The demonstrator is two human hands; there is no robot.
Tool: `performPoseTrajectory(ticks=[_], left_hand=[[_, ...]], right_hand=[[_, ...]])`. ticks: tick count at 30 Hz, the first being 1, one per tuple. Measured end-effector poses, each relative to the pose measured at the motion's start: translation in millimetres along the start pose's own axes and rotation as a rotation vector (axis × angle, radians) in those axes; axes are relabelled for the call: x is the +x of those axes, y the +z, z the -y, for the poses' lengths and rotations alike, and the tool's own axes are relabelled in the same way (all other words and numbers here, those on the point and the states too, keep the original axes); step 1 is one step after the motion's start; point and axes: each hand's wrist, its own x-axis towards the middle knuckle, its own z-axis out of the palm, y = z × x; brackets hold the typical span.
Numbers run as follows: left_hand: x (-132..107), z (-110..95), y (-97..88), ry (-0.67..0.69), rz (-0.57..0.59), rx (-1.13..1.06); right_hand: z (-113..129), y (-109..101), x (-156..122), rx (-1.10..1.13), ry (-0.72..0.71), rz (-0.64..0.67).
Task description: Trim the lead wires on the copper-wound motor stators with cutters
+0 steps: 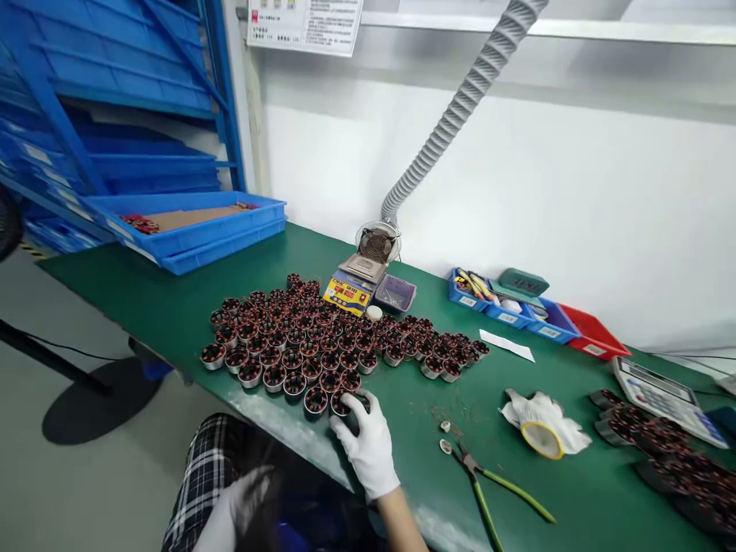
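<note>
My right hand (368,441), in a white glove, is at the table's front edge with thumb and fingers around one motor stator (339,404), a short metal ring with copper windings inside. That stator stands at the near corner of a large, close-packed group of similar stators (292,359), and my fingers partly cover it. My left hand (250,494), also gloved in white, is low over my lap, below the table edge. It is smeared by motion, so its fingers and anything in them cannot be made out.
Green-handled pliers (471,464) and a white glove (540,423) lie to the right. Behind the stators stand a yellow-and-blue soldering device (350,287) and a small grey tray (395,293). Blue trays (224,230) occupy the back left. More stators (661,445) sit beside a calculator (661,391).
</note>
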Motion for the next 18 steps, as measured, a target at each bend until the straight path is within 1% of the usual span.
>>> performPoseTrajectory(ticks=[2, 3, 5, 6, 7, 8, 10, 12, 13, 14, 16, 18], left_hand=[[1, -11, -21.3, 0.047, -0.056, -0.012], [1, -20, -29.9, 0.101, -0.104, -0.017], [1, -43, -39.1, 0.267, -0.200, -0.016], [1, -56, -39.1, 0.368, -0.218, -0.004], [2, -69, -36.0, 0.462, -0.197, 0.013], [4, -82, -30.1, 0.542, -0.150, 0.037], [10, -105, -12.9, 0.626, -0.021, 0.100], [20, -123, 6.5, 0.633, 0.098, 0.150], [26, -130, 15.3, 0.622, 0.150, 0.163], [31, -137, 22.7, 0.609, 0.200, 0.170], [42, -148, 32.7, 0.593, 0.293, 0.170], [49, -156, 36.7, 0.571, 0.347, 0.166]], right_hand=[[3, 1, 2, -0.079, 0.015, 0.006], [5, -1, 2, -0.101, 0.020, 0.016], [6, -7, -4, -0.094, 0.045, 0.022], [6, -12, -8, -0.060, 0.068, 0.016], [6, -18, -14, -0.005, 0.097, 0.006], [5, -24, -19, 0.071, 0.136, -0.006], [2, -35, -29, 0.290, 0.265, -0.020], [-2, -42, -32, 0.537, 0.448, -0.027], [-4, -44, -31, 0.625, 0.530, -0.023], [-6, -45, -29, 0.683, 0.580, -0.009], [-8, -43, -22, 0.758, 0.594, 0.012], [-8, -38, -16, 0.834, 0.580, -0.006]])
